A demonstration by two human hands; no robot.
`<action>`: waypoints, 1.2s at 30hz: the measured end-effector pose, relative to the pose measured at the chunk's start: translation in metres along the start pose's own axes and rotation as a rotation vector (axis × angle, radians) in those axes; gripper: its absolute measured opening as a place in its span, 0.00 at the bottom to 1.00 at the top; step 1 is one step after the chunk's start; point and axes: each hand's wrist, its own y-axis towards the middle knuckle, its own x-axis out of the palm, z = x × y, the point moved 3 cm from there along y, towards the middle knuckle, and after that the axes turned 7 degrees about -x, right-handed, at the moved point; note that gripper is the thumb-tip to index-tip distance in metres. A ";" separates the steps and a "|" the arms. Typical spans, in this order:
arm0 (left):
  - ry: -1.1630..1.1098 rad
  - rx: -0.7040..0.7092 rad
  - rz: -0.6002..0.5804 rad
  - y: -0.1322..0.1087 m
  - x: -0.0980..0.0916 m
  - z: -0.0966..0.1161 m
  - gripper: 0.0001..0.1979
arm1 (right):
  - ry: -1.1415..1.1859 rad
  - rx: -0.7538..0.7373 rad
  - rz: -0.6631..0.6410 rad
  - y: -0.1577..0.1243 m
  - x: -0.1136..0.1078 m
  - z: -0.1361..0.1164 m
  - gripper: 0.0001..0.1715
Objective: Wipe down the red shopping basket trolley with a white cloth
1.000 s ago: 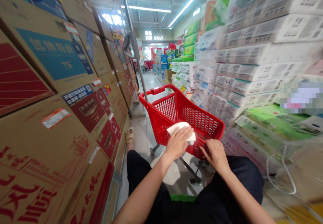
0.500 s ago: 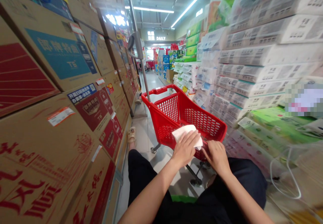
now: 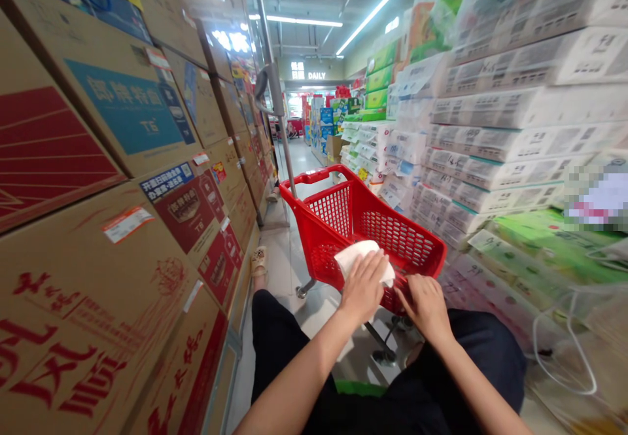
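A red plastic shopping cart (image 3: 401, 239) with perforated basket walls stands in front of my knees. My left hand (image 3: 364, 283) presses a folded white cloth (image 3: 354, 254) against its near rim, fingers close together and stretched over the cloth; the thumb is hidden. Just to the right, my right hand (image 3: 426, 304) grips the same rim with curled fingers. The basket's visible inside holds nothing. Below it, casters and a metal leg of the cart show near the floor.
Stacked cardboard cartons (image 3: 142, 278) wall the left side, next to a metal pole (image 3: 275, 88). Packs of tissue paper (image 3: 495, 140) are piled on the right, with a white cord loop (image 3: 564, 356) below. A tiled aisle (image 3: 301, 157) runs ahead. A foot in a pale shoe (image 3: 259, 260) rests at left.
The whole view has shifted slightly, so the scene sits a little further right. My left hand and the cloth have slid slightly left along the rim; my right hand keeps its grip.
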 end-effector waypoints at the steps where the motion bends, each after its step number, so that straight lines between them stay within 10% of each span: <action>1: -0.005 0.041 -0.015 -0.003 0.002 0.010 0.33 | 0.005 -0.006 -0.001 0.000 -0.001 0.000 0.08; 5: 0.010 0.154 -0.058 -0.005 -0.005 0.010 0.33 | 0.015 -0.009 0.001 -0.002 -0.005 0.003 0.08; 13: 0.086 -0.121 0.013 0.018 -0.035 -0.082 0.33 | 0.018 0.017 0.004 -0.003 -0.003 0.002 0.09; 22: -0.015 0.075 -0.057 -0.008 -0.014 -0.007 0.35 | 0.005 0.003 -0.001 0.000 -0.004 -0.001 0.10; 30: 0.017 -0.061 -0.018 0.012 -0.026 -0.046 0.33 | -0.009 0.009 -0.021 -0.004 -0.005 0.004 0.09; 36: -0.054 0.026 -0.025 0.005 -0.014 0.002 0.31 | 0.011 0.019 -0.030 -0.003 -0.001 0.005 0.08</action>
